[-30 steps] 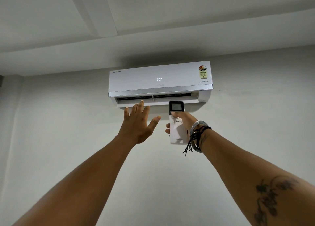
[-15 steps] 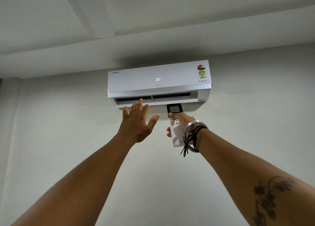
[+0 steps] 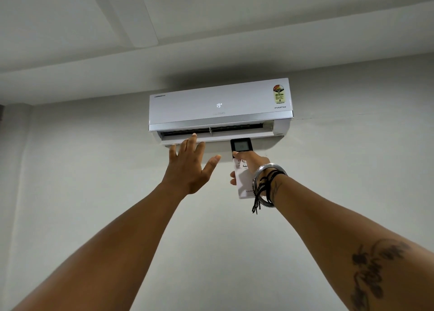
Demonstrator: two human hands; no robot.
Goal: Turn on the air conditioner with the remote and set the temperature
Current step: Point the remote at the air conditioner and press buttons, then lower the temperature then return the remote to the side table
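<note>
The white wall-mounted air conditioner point(image 3: 220, 107) now reads 19 where it showed 20 a moment ago; its louvre is open. Your left hand point(image 3: 190, 167) is spread flat and empty below the vent. Your right hand point(image 3: 252, 167) grips the slim white remote point(image 3: 242, 167), thumb on its buttons, beside silver and black bracelets point(image 3: 265, 184).

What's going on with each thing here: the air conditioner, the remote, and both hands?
Air conditioner: on, display reads 19, louver open.
Remote: held upright, screen end toward the unit.
Right hand: grip closed around remote, thumb on buttons.
Left hand: open, fingers spread below the vent, holding nothing.
</note>
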